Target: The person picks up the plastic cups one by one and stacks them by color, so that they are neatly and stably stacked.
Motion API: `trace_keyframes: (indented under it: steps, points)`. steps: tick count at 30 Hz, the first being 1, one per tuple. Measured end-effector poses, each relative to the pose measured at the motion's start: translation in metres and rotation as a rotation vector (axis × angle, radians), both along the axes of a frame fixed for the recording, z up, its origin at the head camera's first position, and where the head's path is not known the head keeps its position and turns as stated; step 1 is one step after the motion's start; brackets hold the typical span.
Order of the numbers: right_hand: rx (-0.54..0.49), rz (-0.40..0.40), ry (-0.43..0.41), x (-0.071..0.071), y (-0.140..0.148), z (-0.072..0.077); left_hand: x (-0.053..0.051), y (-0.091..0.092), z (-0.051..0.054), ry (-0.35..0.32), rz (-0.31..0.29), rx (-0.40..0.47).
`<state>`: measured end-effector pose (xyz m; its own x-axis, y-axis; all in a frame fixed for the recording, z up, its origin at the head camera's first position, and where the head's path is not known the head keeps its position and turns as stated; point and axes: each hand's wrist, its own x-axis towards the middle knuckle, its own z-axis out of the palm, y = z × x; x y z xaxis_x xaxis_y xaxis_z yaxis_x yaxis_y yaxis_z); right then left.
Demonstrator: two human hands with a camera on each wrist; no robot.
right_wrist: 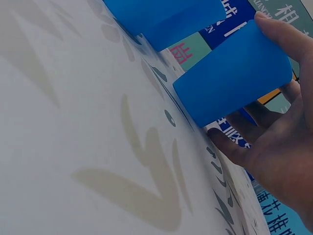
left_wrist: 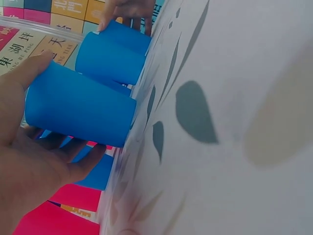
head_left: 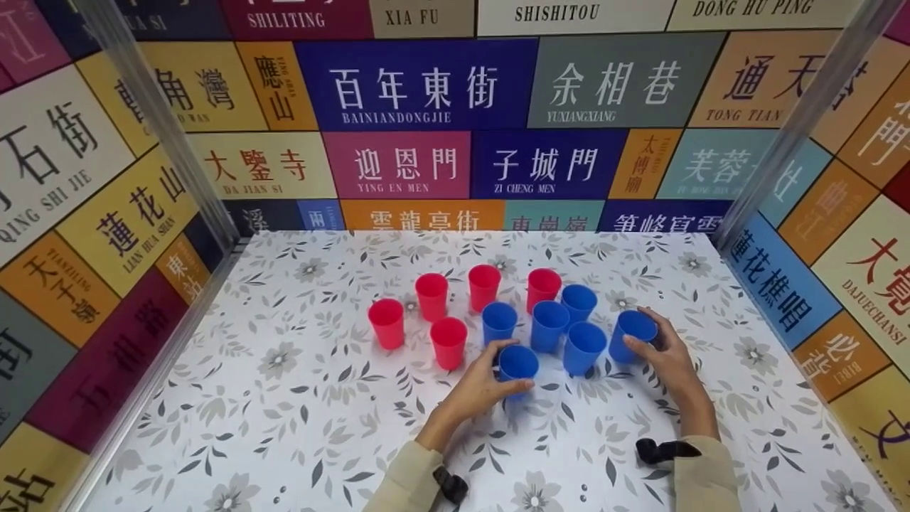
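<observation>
My left hand grips the nearest blue cup, thumb on the near side and fingers round its far side. The left wrist view shows this blue cup upright between thumb and fingers, its base at the tabletop. At the right end of the group my right hand holds another blue cup. In the right wrist view that blue cup is between thumb and curled fingers, its base at or near the table. Several more blue cups stand mouth up between the two hands.
Several red cups stand mouth up behind and left of the blue ones. The table has a floral cover. Panels with street-name lettering rise behind and at both sides, with clear posts at the corners.
</observation>
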<state>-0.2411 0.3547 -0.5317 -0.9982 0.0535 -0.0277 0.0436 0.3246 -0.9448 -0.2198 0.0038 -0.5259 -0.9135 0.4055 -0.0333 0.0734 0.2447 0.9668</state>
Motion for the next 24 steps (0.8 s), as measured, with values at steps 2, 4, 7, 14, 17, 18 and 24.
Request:
trace_keyframes:
  steps: [2,4,7,14,17,18,24]
  points:
    - [0.006,0.0,-0.007,0.0,0.0,-0.001,0.0,0.0,0.0,0.001,0.0,-0.002]
    - [0.009,0.003,-0.012,0.0,0.0,-0.002,0.0,0.0,0.0,0.008,0.003,-0.006]
    - [-0.004,0.007,-0.01,-0.001,0.0,-0.003,0.0,0.002,0.001,0.019,0.016,-0.001]
    - [-0.034,0.01,-0.031,-0.001,0.001,-0.004,0.0,0.007,0.006,0.01,0.055,0.051]
    - [-0.041,0.014,-0.036,-0.002,0.0,-0.004,-0.001,0.01,0.013,0.014,0.074,0.052]
    - [-0.044,0.016,-0.037,-0.002,-0.001,-0.004,-0.002,0.011,0.015,0.018,0.078,0.051]
    - [-0.048,0.035,-0.044,-0.001,0.001,-0.003,-0.008,0.022,0.032,0.037,0.004,0.103]
